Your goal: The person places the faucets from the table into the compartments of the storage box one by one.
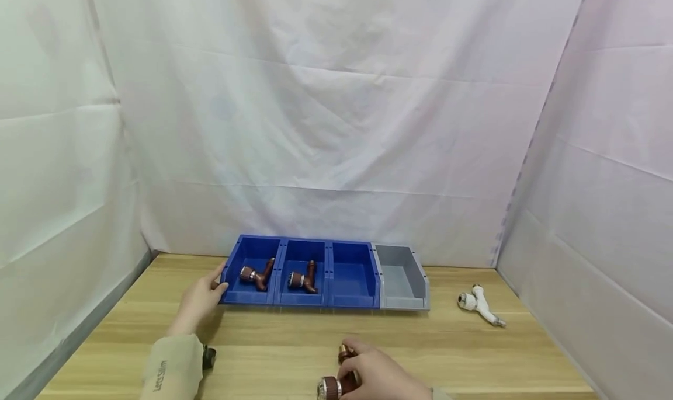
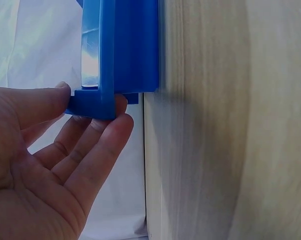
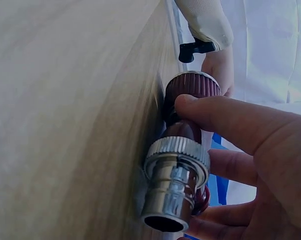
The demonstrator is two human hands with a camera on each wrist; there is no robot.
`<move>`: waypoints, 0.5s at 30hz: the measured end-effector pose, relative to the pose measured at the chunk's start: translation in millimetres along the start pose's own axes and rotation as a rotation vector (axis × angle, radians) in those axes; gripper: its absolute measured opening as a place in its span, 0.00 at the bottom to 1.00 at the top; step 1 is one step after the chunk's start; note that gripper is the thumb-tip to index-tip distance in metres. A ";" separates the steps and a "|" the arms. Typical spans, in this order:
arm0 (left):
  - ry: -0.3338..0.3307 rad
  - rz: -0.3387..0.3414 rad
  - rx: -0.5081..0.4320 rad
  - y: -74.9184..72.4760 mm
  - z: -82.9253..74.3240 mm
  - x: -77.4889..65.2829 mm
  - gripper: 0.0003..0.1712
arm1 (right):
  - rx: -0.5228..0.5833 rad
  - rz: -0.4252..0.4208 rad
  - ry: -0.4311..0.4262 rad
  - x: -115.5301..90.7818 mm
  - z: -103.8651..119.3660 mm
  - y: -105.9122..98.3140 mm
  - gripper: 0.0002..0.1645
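Note:
My left hand point(image 1: 200, 301) pinches the outer side edge of the leftmost blue bin point(image 1: 247, 298), thumb on top and fingers beneath in the left wrist view. Inside that bin lies a brown faucet tap point(image 1: 257, 276) with a ribbed knob. A similar brown tap point(image 1: 305, 278) lies in the second blue bin point(image 1: 299, 300). Low in the head view, my right hand point(image 1: 382, 374) holds another brown tap point(image 1: 330, 388) close over the table. The right wrist view shows its chrome spout point(image 3: 173, 187) and ribbed knob point(image 3: 193, 84), with the thumb across its body.
A third blue bin point(image 1: 353, 301) and a grey bin point(image 1: 402, 303) continue the row. To their right, a white tap point(image 1: 479, 305) lies on the wooden table point(image 1: 263, 353). White cloth point(image 1: 315, 125) hangs behind and at both sides.

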State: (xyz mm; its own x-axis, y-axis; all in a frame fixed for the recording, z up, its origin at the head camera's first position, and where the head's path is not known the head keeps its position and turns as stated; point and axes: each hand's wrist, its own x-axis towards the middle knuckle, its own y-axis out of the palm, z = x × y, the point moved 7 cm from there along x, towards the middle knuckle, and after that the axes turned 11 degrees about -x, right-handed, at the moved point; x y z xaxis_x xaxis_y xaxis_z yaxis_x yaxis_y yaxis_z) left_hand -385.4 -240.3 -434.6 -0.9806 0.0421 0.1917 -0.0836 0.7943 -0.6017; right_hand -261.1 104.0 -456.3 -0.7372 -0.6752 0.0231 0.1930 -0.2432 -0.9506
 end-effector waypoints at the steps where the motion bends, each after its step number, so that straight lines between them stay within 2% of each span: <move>1: -0.005 0.003 0.000 0.9 0.8 0.0 0.33 | 0.011 0.007 0.014 -1.1 -1.2 1.2 0.11; 7: -0.010 0.006 -0.010 4.1 4.0 0.2 0.33 | 0.034 0.013 0.054 -4.2 -2.1 2.4 0.10; 15: 0.008 -0.010 -0.013 0.8 4.5 0.8 0.32 | -0.035 -0.033 0.079 -2.4 1.6 -2.2 0.11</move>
State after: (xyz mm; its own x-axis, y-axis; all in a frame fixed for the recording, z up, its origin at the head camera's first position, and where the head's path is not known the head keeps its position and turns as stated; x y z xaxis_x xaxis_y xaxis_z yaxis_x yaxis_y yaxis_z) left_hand -387.1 -242.4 -438.4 -0.9783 0.0388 0.2036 -0.0909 0.8025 -0.5897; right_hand -258.7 105.0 -453.8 -0.7917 -0.6101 0.0316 0.1460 -0.2391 -0.9599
